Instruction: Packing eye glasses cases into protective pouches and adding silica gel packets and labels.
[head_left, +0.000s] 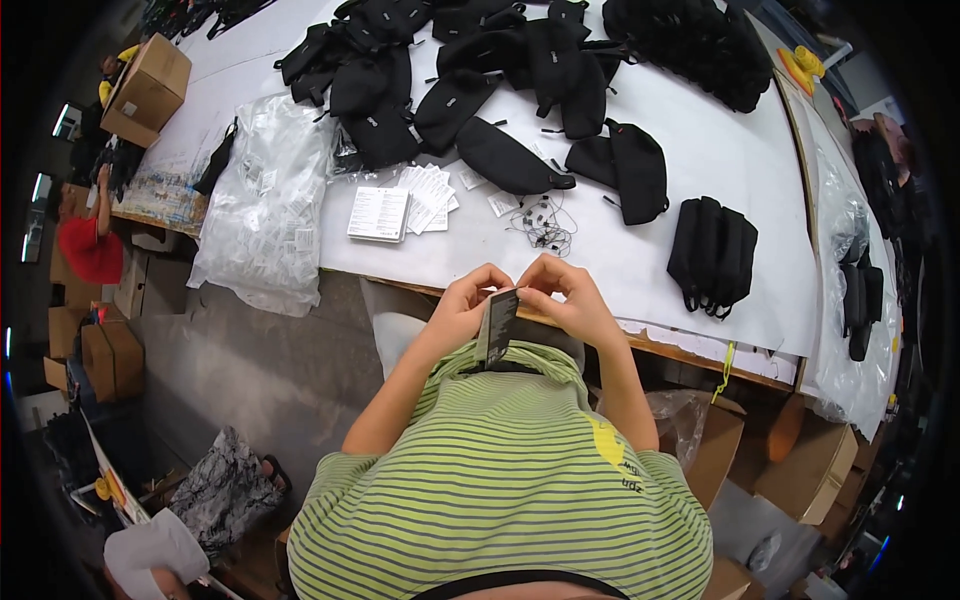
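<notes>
A dark, narrow hang tag (497,328) with pale print hangs upright in front of my body, just off the table's near edge. My left hand (462,312) is closed on its left side. At its top corner the thumb and fingers of my right hand (572,305) are pinched together; any string there is too small to make out. Just beyond my hands lies a tangle of thin tag strings (542,222) with small black ends. A stack of white printed cards (378,214) sits left of it, beside fanned-out cards (428,195).
Black zippered pouches (510,158) are heaped across the far table, and a neat row of them (712,255) stands at right. Clear plastic bags (268,215) drape over the left edge. Cardboard boxes (812,470) sit below at right. A person in red (90,248) is at far left.
</notes>
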